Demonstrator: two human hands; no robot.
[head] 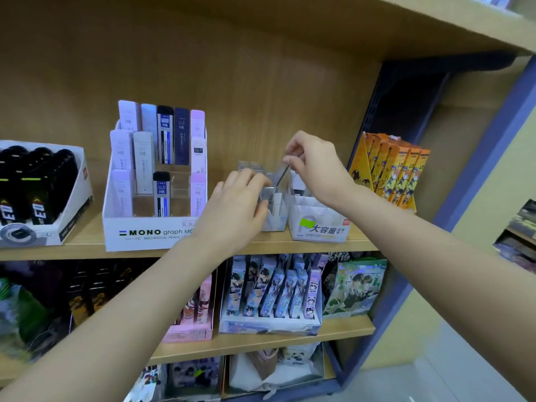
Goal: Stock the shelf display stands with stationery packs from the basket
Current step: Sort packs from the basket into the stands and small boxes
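Just above the stand (274,224), grey pack (282,174) in pinch of right hand (316,166), left hand (237,204) round stocked packs (268,194).

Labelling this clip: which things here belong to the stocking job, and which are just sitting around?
In the job: right hand pinching a grey pack; left hand gripping a grey stack; white display stand.
Just there: MONO display; orange packs; black packs.
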